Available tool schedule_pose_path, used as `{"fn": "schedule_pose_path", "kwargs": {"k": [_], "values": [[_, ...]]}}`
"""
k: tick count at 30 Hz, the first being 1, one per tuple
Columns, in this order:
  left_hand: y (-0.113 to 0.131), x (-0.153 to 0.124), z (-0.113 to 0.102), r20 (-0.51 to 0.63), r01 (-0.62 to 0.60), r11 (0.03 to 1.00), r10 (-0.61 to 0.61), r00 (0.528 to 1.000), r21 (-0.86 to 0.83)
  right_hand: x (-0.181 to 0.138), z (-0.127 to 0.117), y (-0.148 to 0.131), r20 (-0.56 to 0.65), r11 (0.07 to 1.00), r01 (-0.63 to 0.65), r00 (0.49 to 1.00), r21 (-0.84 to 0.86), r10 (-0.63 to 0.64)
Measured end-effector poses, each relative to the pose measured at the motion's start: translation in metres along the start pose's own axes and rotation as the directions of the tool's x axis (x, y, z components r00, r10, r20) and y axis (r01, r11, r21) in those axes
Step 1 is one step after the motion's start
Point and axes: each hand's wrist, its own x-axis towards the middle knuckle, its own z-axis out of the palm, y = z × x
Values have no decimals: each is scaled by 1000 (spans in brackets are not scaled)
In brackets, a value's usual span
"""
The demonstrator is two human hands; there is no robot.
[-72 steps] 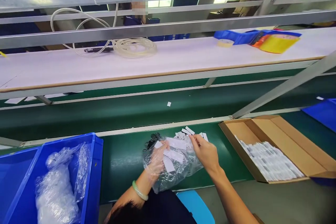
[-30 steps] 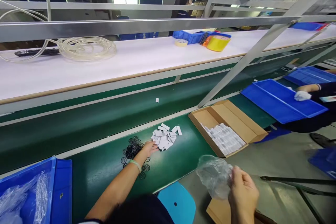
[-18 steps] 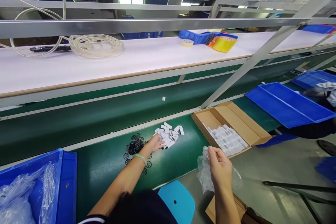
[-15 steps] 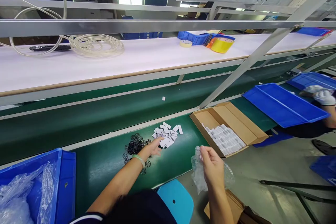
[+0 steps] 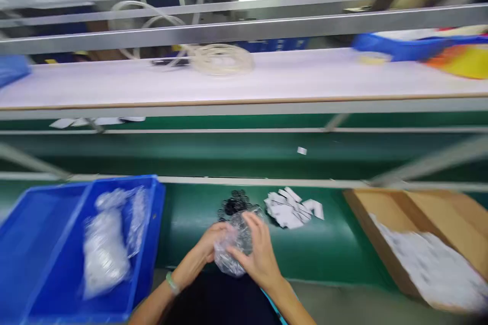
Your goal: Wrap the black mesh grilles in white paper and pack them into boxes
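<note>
A crumpled clear plastic bag (image 5: 233,258) is held between both hands, low in the middle of the head view. My left hand (image 5: 214,244) closes on its left side, and a bangle circles that wrist. My right hand (image 5: 256,250) grips the bag from the right, thumb in front and fingers over the top. Just behind the bag lies a heap of small black ring-shaped parts (image 5: 237,203), partly covered by it. Right of my right hand, a pile of white paper slips (image 5: 288,208) rests on the green bench top (image 5: 331,249).
On the left stands a divided blue bin (image 5: 149,244) with clear plastic bags (image 5: 107,249) inside. An open cardboard box (image 5: 375,244) with white pieces is at the right. Above runs a white shelf (image 5: 290,78) with coiled tubing (image 5: 223,60) and blue trays.
The view has swung left. My right hand has brought the plastic bag from the bench's right edge to the middle, and my left hand has left the slips and now holds the bag too.
</note>
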Motion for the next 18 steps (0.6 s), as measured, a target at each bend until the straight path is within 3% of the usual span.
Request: {"fn": "schedule_pose_path", "kwargs": {"k": [1, 3, 4, 5, 7, 9, 11, 12, 15, 17, 18], "values": [[6, -13, -8, -21, -37, 999, 37, 999, 17, -1, 7, 7, 109, 999, 39, 993, -22, -36], [13, -38, -22, -70, -106, 994, 108, 992, 36, -1, 31, 22, 356, 998, 58, 932, 35, -67], [15, -49, -28, -126, -168, 985, 171, 977, 30, -1, 46, 29, 424, 995, 42, 903, 86, -74], [15, -58, -35, -211, -256, 966, 256, 943, 29, -1, 62, 34, 453, 991, 15, 889, 131, -73], [11, -75, -49, -377, -420, 906, 410, 830, 60, -1, 93, 31, 424, 985, -39, 905, 168, -36], [7, -89, -65, -466, -525, 851, 466, 752, 4, -3, 121, 11, 381, 986, -6, 923, 168, -59], [5, -102, -86, -489, -549, 806, 395, 778, -222, -6, 146, -21, 377, 978, 160, 904, 134, -199], [5, -109, -99, -489, -542, 763, 343, 802, -352, -8, 159, -39, 395, 956, 274, 871, 104, -293], [15, -135, -146, -443, -474, 652, 228, 867, -591, -15, 200, -83, 506, 817, 576, 694, 37, -513], [25, -159, -183, -306, -369, 715, 224, 925, -594, -13, 230, -98, 540, 758, 648, 613, 74, -577], [30, -171, -203, -234, -315, 800, 223, 946, -511, -9, 245, -101, 546, 772, 629, 614, 97, -569]]}}
